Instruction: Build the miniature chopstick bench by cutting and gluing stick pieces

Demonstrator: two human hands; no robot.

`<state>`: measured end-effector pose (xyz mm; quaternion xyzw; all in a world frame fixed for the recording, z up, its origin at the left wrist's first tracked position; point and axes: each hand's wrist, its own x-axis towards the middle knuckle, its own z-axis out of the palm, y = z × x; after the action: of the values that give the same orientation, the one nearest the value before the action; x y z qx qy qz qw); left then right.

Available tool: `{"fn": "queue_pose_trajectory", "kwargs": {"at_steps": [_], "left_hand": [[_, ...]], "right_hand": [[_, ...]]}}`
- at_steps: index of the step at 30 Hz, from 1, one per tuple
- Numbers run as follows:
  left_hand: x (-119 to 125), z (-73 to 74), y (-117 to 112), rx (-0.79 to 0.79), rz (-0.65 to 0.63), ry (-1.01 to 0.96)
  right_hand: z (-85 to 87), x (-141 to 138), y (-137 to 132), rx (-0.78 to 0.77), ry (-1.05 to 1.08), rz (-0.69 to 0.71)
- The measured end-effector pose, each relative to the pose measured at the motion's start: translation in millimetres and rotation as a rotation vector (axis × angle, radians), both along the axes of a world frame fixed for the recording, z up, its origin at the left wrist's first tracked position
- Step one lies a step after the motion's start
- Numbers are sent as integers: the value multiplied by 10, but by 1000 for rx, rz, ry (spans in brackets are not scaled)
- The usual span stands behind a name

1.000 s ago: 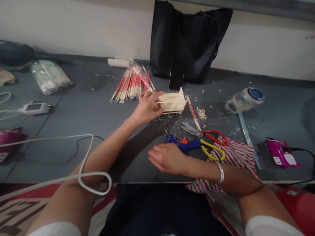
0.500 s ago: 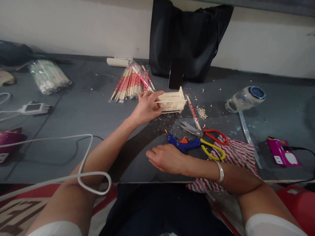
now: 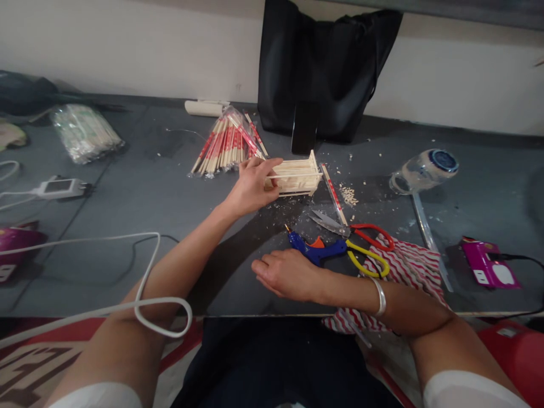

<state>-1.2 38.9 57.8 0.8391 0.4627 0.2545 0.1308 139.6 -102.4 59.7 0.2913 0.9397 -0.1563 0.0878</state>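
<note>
My left hand (image 3: 256, 184) is closed around the left end of a small frame built from wooden chopsticks (image 3: 297, 173), which lies on the table; its fingers hide that end. My right hand (image 3: 289, 275) rests palm down on the table near the front edge, fingers curled together, with nothing visible in it. Just beyond it lies a blue glue gun (image 3: 335, 249) with an orange trigger. Scissors (image 3: 334, 224) with one red and one yellow handle lie partly over the glue gun. A red-wrapped chopstick (image 3: 334, 192) is right of the frame.
Wrapped chopsticks (image 3: 225, 141) fan out behind my left hand. A black bag (image 3: 323, 68) with a phone (image 3: 305, 127) against it stands at the wall. Right are cut stick bits (image 3: 349, 196), a clear jar (image 3: 420, 173) and striped cloth (image 3: 412, 260). A white cable (image 3: 147, 272) crosses my left forearm.
</note>
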Motion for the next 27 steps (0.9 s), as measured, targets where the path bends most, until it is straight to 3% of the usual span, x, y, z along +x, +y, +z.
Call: {"fn": "queue_pose_trajectory", "kwargs": {"at_steps": [27], "left_hand": [[4,18,-9,-8,8,9]], "right_hand": [[13,-6,10,-4,-11,5]]}}
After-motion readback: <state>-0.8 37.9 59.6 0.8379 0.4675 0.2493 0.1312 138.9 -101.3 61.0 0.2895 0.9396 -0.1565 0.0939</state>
